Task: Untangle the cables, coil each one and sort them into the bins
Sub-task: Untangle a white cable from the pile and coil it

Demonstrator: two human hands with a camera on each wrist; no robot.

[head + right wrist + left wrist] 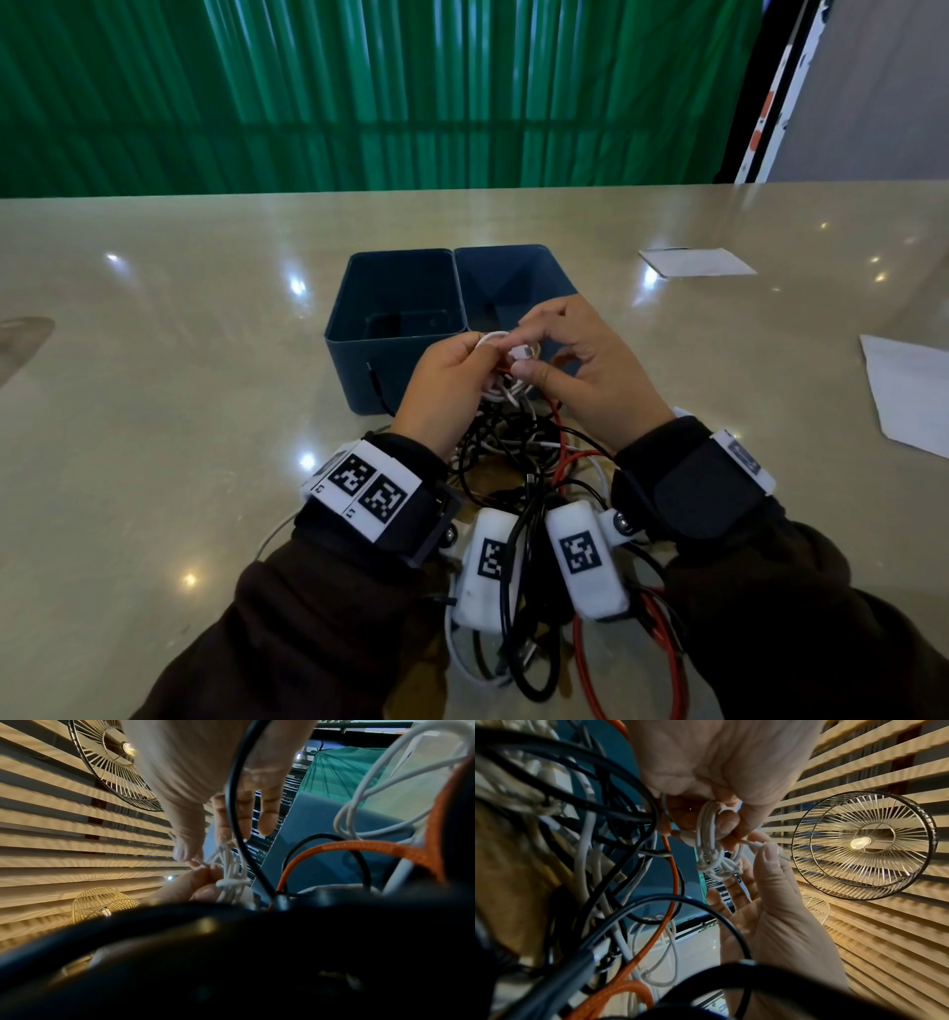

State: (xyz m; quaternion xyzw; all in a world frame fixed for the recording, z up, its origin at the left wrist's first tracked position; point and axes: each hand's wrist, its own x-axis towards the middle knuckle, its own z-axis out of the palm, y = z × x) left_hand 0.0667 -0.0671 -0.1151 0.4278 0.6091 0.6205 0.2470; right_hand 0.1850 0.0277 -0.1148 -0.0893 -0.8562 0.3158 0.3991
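Coil of white cable held up between both hands, just in front of the near rim of the two blue bins, above the remaining tangle. I judge it is raised so that the loops hang clear of the black, red and white leads below and cannot catch on them again.

My left hand: fingers curled round the bundle, thumb pressing the loops together. The grip is narrow. The left wrist view shows several turns gathered under the thumb, with one turn cinched across them.

My right hand: thumb and forefinger pinch the plug end of the same cable, just right of the coil. The other fingers are spread loosely and hold nothing. This looks like the tuck of the free end, so the coiling step seems nearly done.

Both bins, directly beyond my knuckles, look empty; a black lead lies against the left bin's front wall. Tangle sits between and beneath my wrists, partly draped over the wrist cameras. Sorting not yet begun.
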